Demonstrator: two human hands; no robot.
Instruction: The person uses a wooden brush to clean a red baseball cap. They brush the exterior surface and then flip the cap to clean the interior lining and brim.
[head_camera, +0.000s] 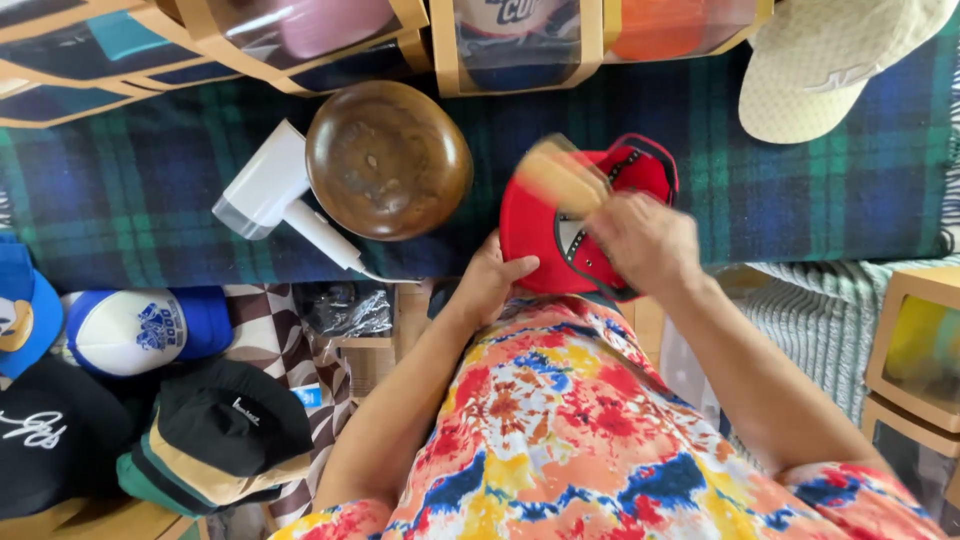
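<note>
Both bare forearms extend forward from the torso and converge ahead of the chest. Left hand (487, 283): fingers curled, thumb pointing right, closed in a grip. Right hand (640, 240): held slightly higher, back of hand toward the camera, fingers closed in a grip, outline motion-blurred.

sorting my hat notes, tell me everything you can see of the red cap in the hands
The red cap looks like cloth with dark trim and a dark-and-white inner lining showing. It is tilted over the edge of the plaid blanket. The left hand holds its lower edge; the right hand holds a blurred tan brush on it.
</note>
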